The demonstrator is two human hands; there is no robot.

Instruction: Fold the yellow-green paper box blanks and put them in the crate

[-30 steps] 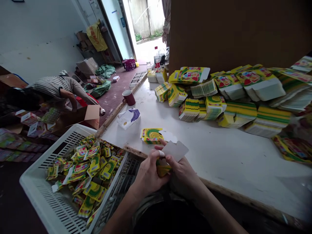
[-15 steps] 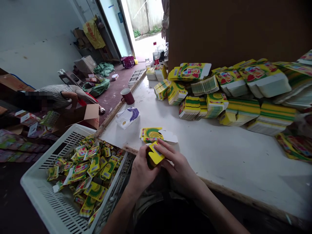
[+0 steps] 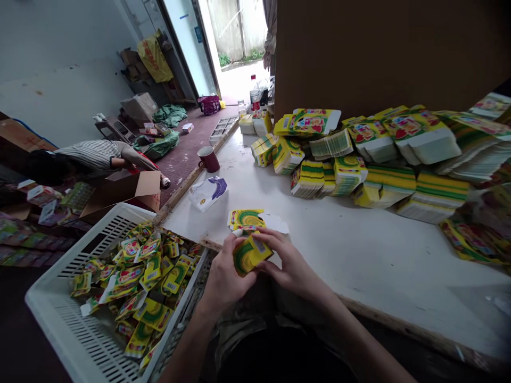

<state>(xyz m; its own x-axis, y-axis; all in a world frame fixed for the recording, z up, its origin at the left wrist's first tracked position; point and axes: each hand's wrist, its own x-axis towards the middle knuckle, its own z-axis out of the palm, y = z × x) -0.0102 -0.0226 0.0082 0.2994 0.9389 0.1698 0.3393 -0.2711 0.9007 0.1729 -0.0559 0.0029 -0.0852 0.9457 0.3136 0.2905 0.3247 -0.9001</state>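
Observation:
A small yellow-and-green cardboard box (image 3: 248, 256) is held between both hands above the table's front edge. My left hand (image 3: 225, 276) is closed round its left side, with the thumb below. My right hand (image 3: 289, 263) grips the right end, fingers on top by the flap and thumb beneath. Just beyond the hands, flat yellow cartons (image 3: 245, 218) with white flaps lie on the white table (image 3: 319, 234). To the left, a white plastic crate (image 3: 51, 306) holds many yellow-and-green boxes (image 3: 154, 314), jumbled together.
Stacks of flat cartons (image 3: 383, 183) line the table's back and right side. A maroon mug (image 3: 208, 159) and a white-and-purple box (image 3: 209, 191) stand at the left edge. A person in a striped top (image 3: 88, 158) bends over an open cardboard box (image 3: 147, 186) on the floor.
The box in my hands has turned, so its broad green-patterned face now shows where the yellow end flap faced up before. Both hands still hold it. The person behind has shifted slightly.

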